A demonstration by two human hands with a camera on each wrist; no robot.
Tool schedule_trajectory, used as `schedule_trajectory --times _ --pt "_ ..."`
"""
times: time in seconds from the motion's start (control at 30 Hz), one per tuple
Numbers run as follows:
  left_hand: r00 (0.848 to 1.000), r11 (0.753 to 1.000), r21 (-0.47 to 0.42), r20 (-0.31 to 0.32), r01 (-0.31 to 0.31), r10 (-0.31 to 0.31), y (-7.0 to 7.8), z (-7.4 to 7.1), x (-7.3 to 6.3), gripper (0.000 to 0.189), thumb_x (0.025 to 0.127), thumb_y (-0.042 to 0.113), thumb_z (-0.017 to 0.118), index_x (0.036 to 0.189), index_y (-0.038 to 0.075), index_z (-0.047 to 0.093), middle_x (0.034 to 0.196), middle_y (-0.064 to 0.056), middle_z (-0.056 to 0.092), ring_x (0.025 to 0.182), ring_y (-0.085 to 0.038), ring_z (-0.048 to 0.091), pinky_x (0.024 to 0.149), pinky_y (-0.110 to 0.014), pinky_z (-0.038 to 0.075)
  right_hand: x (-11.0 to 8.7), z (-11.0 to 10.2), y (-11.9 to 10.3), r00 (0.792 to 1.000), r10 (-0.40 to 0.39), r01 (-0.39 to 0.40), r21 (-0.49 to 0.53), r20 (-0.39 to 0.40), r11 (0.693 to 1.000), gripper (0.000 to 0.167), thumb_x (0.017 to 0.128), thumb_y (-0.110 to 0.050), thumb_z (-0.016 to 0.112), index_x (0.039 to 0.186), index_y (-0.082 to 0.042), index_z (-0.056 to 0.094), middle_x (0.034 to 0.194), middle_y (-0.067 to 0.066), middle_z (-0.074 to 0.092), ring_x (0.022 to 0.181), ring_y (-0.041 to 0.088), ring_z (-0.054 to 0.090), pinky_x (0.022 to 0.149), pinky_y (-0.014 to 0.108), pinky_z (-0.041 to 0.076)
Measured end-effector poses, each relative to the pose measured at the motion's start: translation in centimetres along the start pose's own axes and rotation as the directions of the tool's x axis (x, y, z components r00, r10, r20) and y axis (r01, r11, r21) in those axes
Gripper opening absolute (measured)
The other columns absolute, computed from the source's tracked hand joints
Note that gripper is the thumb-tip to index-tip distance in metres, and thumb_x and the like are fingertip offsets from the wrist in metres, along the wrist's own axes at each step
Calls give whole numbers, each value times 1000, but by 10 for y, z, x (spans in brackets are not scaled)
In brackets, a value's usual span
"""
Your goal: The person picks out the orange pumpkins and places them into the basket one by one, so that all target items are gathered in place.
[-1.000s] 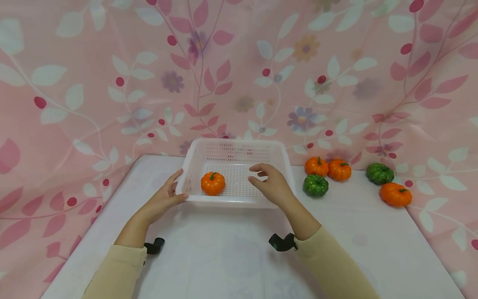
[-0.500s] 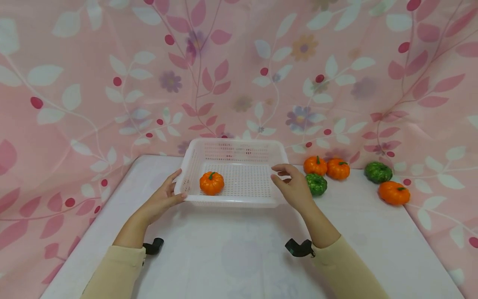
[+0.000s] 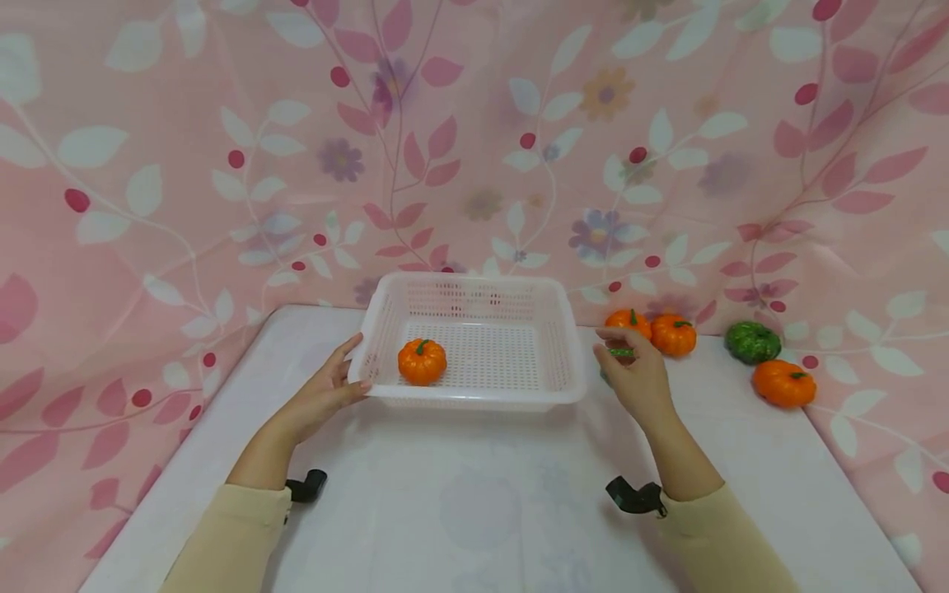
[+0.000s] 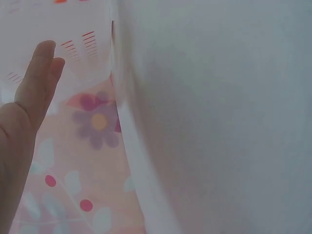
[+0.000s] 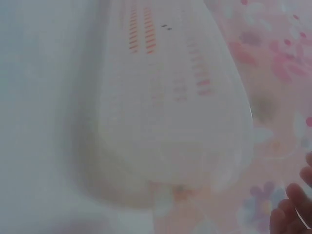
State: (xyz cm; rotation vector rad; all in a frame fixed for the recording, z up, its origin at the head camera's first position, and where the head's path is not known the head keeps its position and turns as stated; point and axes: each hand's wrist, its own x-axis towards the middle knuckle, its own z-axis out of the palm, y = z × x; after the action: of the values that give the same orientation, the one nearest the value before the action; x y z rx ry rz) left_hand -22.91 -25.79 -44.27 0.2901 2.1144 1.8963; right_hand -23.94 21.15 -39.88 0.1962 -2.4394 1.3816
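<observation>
A white plastic basket (image 3: 467,397) stands on the table with one small orange pumpkin (image 3: 422,362) inside, towards its left. My left hand (image 3: 315,403) touches the basket's near left corner, the thumb at the front rim and the fingers along the left side. The left wrist view shows those fingers (image 4: 36,78) straight. Just right of the basket, my right hand (image 3: 638,375) is over a green pumpkin (image 3: 621,352), mostly hidden beneath it. Thumb and fingers are apart, with green showing between them; contact cannot be made out. Only fingertips (image 5: 295,195) of it appear in the right wrist view.
Two orange pumpkins (image 3: 673,335) sit behind the right hand, one partly covered by it. Farther right are another green pumpkin (image 3: 753,343) and another orange pumpkin (image 3: 784,384). A pink floral cloth (image 3: 474,165) hangs right behind the white-covered table (image 3: 445,494).
My right hand has moved right, from above the basket's inside, past its right rim, to the near green pumpkin. The left hand stays at the basket's corner.
</observation>
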Motion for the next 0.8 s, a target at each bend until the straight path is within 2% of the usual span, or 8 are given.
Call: schedule_trajectory --times 0.1,0.27,0.4,0.53,0.67,0.8 --pt "1000 1000 -6 4 2 -2 0 0 1 92 99 9 63 162 24 -2 158 -26 25 134 -44 37 97 -22 49 -1 -12 7 999 22 -23 -13 -35 1000 31 99 -21 65 123 -1 65 117 15 66 104 16 56 82 10 45" --pt "1000 1000 -2 2 8 -8 0 0 0 93 98 10 64 162 24 -2 158 -26 23 136 -45 34 98 -24 48 -6 -32 16 993 62 -67 -38 -101 997 33 100 -25 64 124 -3 65 118 14 64 101 5 53 80 10 45" --pt "1000 1000 -11 2 4 -4 0 -1 0 93 98 10 64 162 24 -2 158 -26 23 135 -46 35 97 -23 49 -9 -47 25 981 82 -90 -40 -174 995 32 99 -24 64 124 -4 66 113 2 64 98 2 54 77 9 46" --pt "1000 1000 -16 1 1 -1 -1 -1 1 93 97 9 65 162 23 -1 158 -27 24 133 -44 37 95 -21 49 -13 -63 32 966 131 -144 -42 -223 989 33 99 -25 65 126 -6 66 107 -13 59 99 -1 53 79 7 45" --pt "1000 1000 -14 3 -6 6 -1 -1 0 94 97 9 65 162 22 -2 157 -28 24 129 -38 44 95 -21 49 -15 -76 38 942 180 -195 -26 -283 980 32 98 -23 66 125 -6 66 107 -13 60 100 0 52 80 7 44" --pt "1000 1000 -26 7 -10 11 -2 -1 0 94 97 9 65 162 22 -1 157 -28 24 130 -41 42 96 -22 49 -18 -87 47 911 248 -264 -3 -329 965 32 98 -24 65 126 -9 67 106 -15 59 98 -1 53 79 7 44"
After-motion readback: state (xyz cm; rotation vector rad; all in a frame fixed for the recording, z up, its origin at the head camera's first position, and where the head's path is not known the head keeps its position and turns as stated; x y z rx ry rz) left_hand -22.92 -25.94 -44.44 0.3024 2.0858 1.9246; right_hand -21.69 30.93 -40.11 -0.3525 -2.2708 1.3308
